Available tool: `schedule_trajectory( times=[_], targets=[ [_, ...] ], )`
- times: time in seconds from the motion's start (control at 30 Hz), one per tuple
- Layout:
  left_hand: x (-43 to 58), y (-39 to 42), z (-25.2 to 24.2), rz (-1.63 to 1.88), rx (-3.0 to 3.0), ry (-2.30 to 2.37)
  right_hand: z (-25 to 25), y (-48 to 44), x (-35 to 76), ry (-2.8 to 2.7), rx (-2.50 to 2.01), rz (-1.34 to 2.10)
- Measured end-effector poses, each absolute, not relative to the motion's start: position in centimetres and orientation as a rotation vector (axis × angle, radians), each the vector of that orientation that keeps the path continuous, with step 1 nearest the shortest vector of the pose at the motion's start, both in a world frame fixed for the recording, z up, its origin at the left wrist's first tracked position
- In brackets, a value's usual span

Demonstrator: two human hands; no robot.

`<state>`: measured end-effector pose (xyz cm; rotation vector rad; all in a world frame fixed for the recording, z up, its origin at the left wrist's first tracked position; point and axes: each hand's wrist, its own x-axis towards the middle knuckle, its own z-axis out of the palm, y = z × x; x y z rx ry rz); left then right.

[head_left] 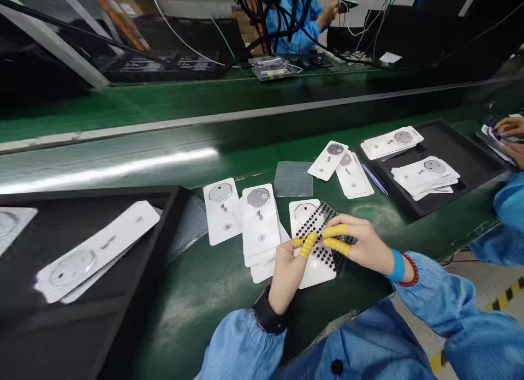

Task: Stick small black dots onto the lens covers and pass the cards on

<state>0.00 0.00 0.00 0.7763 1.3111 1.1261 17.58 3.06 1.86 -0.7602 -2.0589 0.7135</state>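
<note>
Both my hands wear yellow finger cots and meet over a clear sheet of small black dots (pixel 327 255). My left hand (pixel 291 262) pinches the sheet's left side between thumb and finger. From the right, my right hand (pixel 357 243) has its thumb and forefinger closed at the sheet; whether a single dot is between them is too small to tell. Under the sheet lies a white phone-shaped panel (pixel 305 212) with a round camera ring, partly covered. Just left of it is a stack of similar white panels (pixel 260 221), with one more panel (pixel 223 212) beside that.
A black tray (pixel 174 216) with white panels stands at left; another black tray (pixel 470 150) with panel stacks is at right. Purple tweezers (pixel 374 179), a grey textured sheet (pixel 293 179) and more panels (pixel 352 177) lie between. A co-worker's hands (pixel 511 134) are at far right.
</note>
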Motion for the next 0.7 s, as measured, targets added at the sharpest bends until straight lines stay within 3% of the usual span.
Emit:
schedule_trajectory(
  times=[0.33,0.57,0.7],
  targets=[
    [-0.2,-0.7,0.2,1.097,0.75,1.264,0.7,3.0,16.8,-2.1,-0.73,0.667],
    [0.2,-0.9,0.1,1.102,0.653,1.266,-0.5,2.5,16.4,-2.305,-0.662,0.165],
    [0.3,-0.6,0.4,1.118,0.625,1.275,-0.9,2.6,16.2,-2.371,-0.68,0.063]
  ],
)
